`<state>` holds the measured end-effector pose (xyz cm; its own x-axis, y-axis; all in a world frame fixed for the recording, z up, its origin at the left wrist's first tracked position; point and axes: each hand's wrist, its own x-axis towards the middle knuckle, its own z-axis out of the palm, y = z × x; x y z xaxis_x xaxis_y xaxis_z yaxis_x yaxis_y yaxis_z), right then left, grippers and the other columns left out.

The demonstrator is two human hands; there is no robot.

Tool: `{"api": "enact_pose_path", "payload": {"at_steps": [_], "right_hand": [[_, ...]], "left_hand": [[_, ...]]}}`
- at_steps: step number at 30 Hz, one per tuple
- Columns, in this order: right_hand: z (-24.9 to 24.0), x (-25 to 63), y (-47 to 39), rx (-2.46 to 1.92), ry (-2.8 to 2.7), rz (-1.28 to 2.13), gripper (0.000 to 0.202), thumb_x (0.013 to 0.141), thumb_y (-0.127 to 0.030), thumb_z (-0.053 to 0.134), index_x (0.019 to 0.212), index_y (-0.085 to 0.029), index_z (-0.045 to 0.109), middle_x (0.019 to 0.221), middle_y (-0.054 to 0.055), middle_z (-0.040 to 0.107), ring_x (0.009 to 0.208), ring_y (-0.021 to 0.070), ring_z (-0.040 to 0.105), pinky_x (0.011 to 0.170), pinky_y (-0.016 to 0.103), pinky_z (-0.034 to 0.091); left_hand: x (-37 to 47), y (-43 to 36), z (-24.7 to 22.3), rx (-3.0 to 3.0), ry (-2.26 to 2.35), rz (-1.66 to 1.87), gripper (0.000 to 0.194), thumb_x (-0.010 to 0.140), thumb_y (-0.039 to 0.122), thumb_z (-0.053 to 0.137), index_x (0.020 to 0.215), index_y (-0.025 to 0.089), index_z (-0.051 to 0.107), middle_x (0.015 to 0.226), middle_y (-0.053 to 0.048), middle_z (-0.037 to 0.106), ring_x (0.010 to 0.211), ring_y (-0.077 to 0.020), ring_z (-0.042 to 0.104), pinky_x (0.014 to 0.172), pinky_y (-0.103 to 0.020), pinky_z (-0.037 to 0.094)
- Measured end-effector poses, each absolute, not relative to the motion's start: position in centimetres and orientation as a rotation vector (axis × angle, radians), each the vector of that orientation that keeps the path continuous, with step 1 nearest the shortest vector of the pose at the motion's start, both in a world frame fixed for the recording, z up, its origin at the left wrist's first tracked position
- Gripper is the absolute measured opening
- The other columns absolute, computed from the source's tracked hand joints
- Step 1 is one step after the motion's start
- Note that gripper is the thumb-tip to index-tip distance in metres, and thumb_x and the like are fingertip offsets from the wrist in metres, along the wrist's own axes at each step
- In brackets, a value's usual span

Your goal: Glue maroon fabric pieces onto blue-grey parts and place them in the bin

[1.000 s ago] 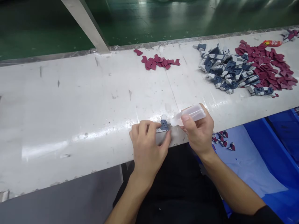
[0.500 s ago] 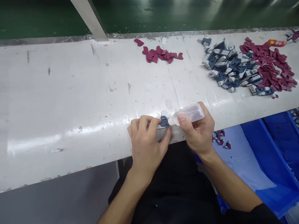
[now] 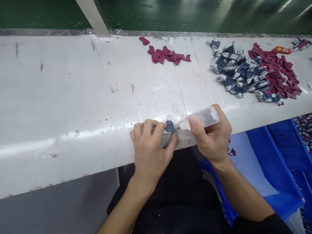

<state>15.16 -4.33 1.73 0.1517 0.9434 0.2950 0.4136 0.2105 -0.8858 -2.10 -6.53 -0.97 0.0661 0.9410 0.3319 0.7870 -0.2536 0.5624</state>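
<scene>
The left hand (image 3: pixel 149 143) has a small blue part (image 3: pixel 170 127) in its grip, near the desk's (image 3: pixel 73 94) close edge. The right hand's (image 3: pixel 216 140) grip holds a see-through bottle (image 3: pixel 207 117). Its tip (image 3: pixel 178 128) just backed off a bit, so it looks apart from the part. Red bits (image 3: pixel 161 59) lie farther off.

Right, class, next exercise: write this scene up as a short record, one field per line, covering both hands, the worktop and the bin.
Left hand: holds a blue-and-white part at the worktop's near edge
Right hand: grips a translucent bottle, nozzle towards that part; contact unclear
Worktop: white, marked
Far middle: small maroon pile
Far right: blue-and-white heap beside a larger maroon pile
Bin: blue, below the worktop at right, pale sheet inside
</scene>
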Motion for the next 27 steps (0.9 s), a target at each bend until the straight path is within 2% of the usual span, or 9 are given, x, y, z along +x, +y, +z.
{"api": "enact_pose_path", "payload": {"at_steps": [17,27], "right_hand": [[1.5,13.3,-2.3,-1.412,-1.484,0.464,0.037,0.102,-0.034,0.075,0.084,-0.029,0.043,0.061,-0.009,0.044,0.047,0.0101,0.042,0.041,0.025,0.033],[1.2,13.4,-3.6,-1.382,-1.528,0.422,0.037,0.105,-0.043,0.074,0.086,-0.029,0.046,0.062,-0.007,0.045,0.047,0.0109,0.043,0.039,0.026,0.034]], "left_hand": [[-2.1,-6.6,-0.9,2.120,1.763,0.946,0.014,0.099,0.028,0.080,0.107,0.021,0.071,0.102,-0.006,0.070,0.099,-0.0271,0.053,0.082,-0.041,0.039],[-2.0,-6.6,-1.0,2.098,1.763,0.956,0.014,0.099,0.028,0.081,0.107,0.022,0.072,0.102,-0.006,0.069,0.099,-0.0262,0.053,0.083,-0.040,0.039]]}}
